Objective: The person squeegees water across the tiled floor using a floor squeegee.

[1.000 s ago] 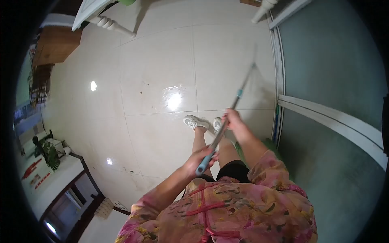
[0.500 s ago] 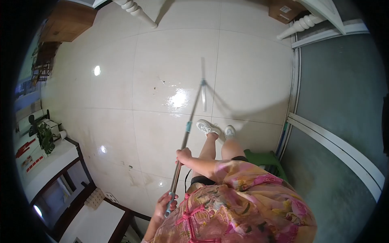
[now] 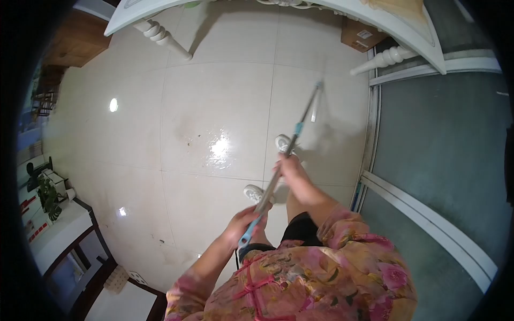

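A long pole [image 3: 274, 182] with blue-green fittings runs from near my waist up and to the right across the floor. Low on it, by the blue end, my left hand [image 3: 245, 222] is wrapped round the pole. Further up, my right hand [image 3: 288, 165] grips the same pole. At its far end is a thin, pale, blurred flat head [image 3: 315, 109] over the light tiled floor [image 3: 214, 96]. Wet, shiny marks and a few small dark specks show on the tiles left of the pole.
A white table [image 3: 300, 4] with turned legs stands at the top, a cardboard box [image 3: 362, 35] beneath its right part. Frosted glass panels [image 3: 428, 128] in white frames line the right. A white cabinet [image 3: 64, 227] with a plant is at the left. My shoes are beside the pole.
The pole's far end has swung from the middle of the floor to the right since half a second ago. Both hands moved with it, still gripping. One foot is now further forward.
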Available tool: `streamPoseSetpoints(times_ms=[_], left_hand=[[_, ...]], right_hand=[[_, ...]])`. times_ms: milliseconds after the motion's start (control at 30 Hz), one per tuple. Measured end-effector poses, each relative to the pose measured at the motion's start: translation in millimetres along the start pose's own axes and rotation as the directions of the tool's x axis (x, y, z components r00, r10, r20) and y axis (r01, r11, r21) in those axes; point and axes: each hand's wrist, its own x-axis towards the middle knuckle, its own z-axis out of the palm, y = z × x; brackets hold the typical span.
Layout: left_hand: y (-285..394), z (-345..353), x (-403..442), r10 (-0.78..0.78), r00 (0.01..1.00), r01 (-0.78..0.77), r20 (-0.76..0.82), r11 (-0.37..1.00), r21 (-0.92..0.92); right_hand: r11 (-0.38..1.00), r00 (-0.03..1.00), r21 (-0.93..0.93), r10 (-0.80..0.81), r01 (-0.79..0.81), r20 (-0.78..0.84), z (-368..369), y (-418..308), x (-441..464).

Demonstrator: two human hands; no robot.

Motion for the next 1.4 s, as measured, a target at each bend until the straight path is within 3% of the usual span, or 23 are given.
streamPoseSetpoints(times_ms=[100,200,233,267,300,333,367,433,500,600,667,700,767,833,867,967,1033,1100,1133,1167,1300,1367,1400], left_hand=[[37,51,101,-0.115,0.984,0.123,0.136,0.991,-0.050],[56,62,126,-0.118,0.987,0.137,0.110,0.972,-0.191],[60,56,114,-0.116,0.991,0.123,0.061,0.985,-0.124],[57,45,94,-0.105,0.994,0.106,0.014,0.993,-0.051],[44,38,73,-0.085,0.996,0.081,-0.016,0.985,-0.151],[31,41,45,-0.050,0.981,0.034,-0.188,0.995,-0.091],[8,22,21,-0.073,0.985,0.037,-0.156,0.975,-0.219],[-1,42,-12,0.032,0.971,-0.076,-0.236,0.981,-0.180],[3,69,-21,0.026,0.889,-0.195,-0.457,0.925,-0.327],[24,70,-5,0.043,0.980,-0.096,-0.195,0.959,-0.267],[59,105,32,0.040,0.988,-0.082,-0.148,0.952,-0.295],[69,109,59,0.014,0.993,-0.047,-0.116,0.957,-0.285],[98,126,122,0.014,1.000,-0.014,0.001,0.987,-0.162],[147,159,172,0.068,0.992,-0.076,0.102,0.994,0.079],[165,170,201,0.040,0.990,-0.047,0.135,0.998,0.051],[207,188,236,-0.026,0.992,0.048,0.124,0.984,-0.174],[210,158,225,-0.040,0.984,0.093,0.175,0.947,-0.308],[196,109,198,0.024,0.993,0.025,0.113,0.910,-0.414],[186,89,182,0.066,0.996,-0.030,0.057,0.874,-0.485],[178,74,165,0.093,0.996,-0.086,-0.011,0.864,-0.496],[144,43,115,0.220,0.959,-0.283,-0.177,0.726,-0.626],[115,28,91,0.218,0.958,-0.281,-0.187,0.569,-0.773],[101,24,74,0.224,0.953,-0.297,-0.206,0.536,-0.791]], right_hand=[[0.995,0.976,0.076,0.072,-0.057,-0.204,-61,-62,77],[0.994,0.985,-0.096,0.036,-0.052,-0.166,-60,-79,107],[0.993,0.991,-0.095,0.060,-0.071,-0.123,-48,-56,125],[0.954,0.991,-0.273,0.109,-0.127,-0.081,-20,-69,94],[0.889,0.998,-0.455,0.051,-0.058,-0.028,-3,-24,101],[0.788,1.000,-0.615,-0.008,0.021,0.025,13,23,111],[0.619,0.950,-0.761,-0.311,0.194,-0.010,35,40,78],[0.848,0.970,-0.522,0.194,-0.090,0.147,62,20,27],[0.880,0.922,-0.457,0.276,-0.128,0.271,78,-6,2],[0.933,0.931,-0.347,0.205,-0.093,0.302,68,-48,21],[0.964,0.958,-0.235,0.180,-0.126,0.223,42,-98,51],[0.977,0.967,-0.210,0.097,-0.048,0.234,20,-96,100],[0.992,1.000,-0.124,0.002,-0.002,0.002,-9,-188,114],[0.989,0.993,-0.097,-0.111,0.114,0.030,-46,-248,154],[0.982,0.992,-0.145,-0.127,0.125,0.000,-61,-267,179],[0.994,0.991,0.040,-0.097,0.101,-0.089,-52,-298,232],[0.981,0.996,-0.194,-0.023,0.006,-0.089,-10,-292,222],[0.938,0.990,-0.345,0.025,0.025,0.139,31,-246,237],[0.876,0.997,-0.480,-0.010,0.045,0.076,64,-219,236],[0.909,0.995,-0.417,0.049,-0.008,0.087,95,-206,216],[0.786,0.953,-0.613,0.124,0.076,0.277,181,-146,176],[0.675,0.921,-0.715,0.137,0.183,0.365,198,-99,160],[0.456,0.835,-0.761,0.065,0.461,0.546,197,-65,158]])
